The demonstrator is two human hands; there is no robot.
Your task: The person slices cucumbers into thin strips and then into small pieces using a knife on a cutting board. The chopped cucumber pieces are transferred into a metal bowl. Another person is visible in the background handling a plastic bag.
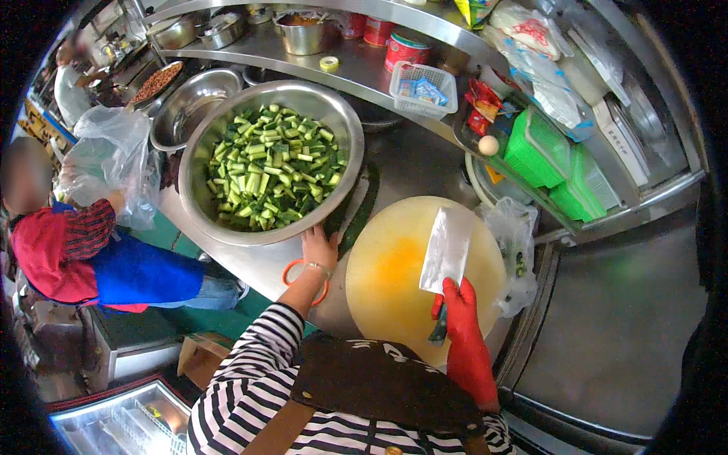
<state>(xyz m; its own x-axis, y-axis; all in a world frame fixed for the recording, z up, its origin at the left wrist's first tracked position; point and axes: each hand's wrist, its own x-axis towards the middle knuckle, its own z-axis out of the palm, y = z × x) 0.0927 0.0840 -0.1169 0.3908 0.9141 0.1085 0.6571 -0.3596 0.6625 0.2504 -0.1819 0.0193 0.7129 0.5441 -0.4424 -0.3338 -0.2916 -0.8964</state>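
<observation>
My right hand (459,307), in a red rubber glove, grips the dark handle of a cleaver (447,247). Its broad, wet-looking blade is over a round yellowish cutting board (387,307) with an orange stain. Bare and wearing a bracelet, my left hand (319,250) is by the near rim of a large steel bowl (190,187). Chopped cucumber pieces (273,170) fill much of the bowl. Whole dark green cucumbers (359,207) lie between bowl and board, beside my left fingertips; whether I grip one is unclear. Orange loops (292,273) show under my left wrist.
A second steel bowl (196,102) stands behind the large one. Overhead, a metal shelf (364,77) carries red cans, a white basket (424,91) and green baskets (537,148). A plastic bag (515,256) lies right of the board. At left, a person (102,256) handles another plastic bag (108,165).
</observation>
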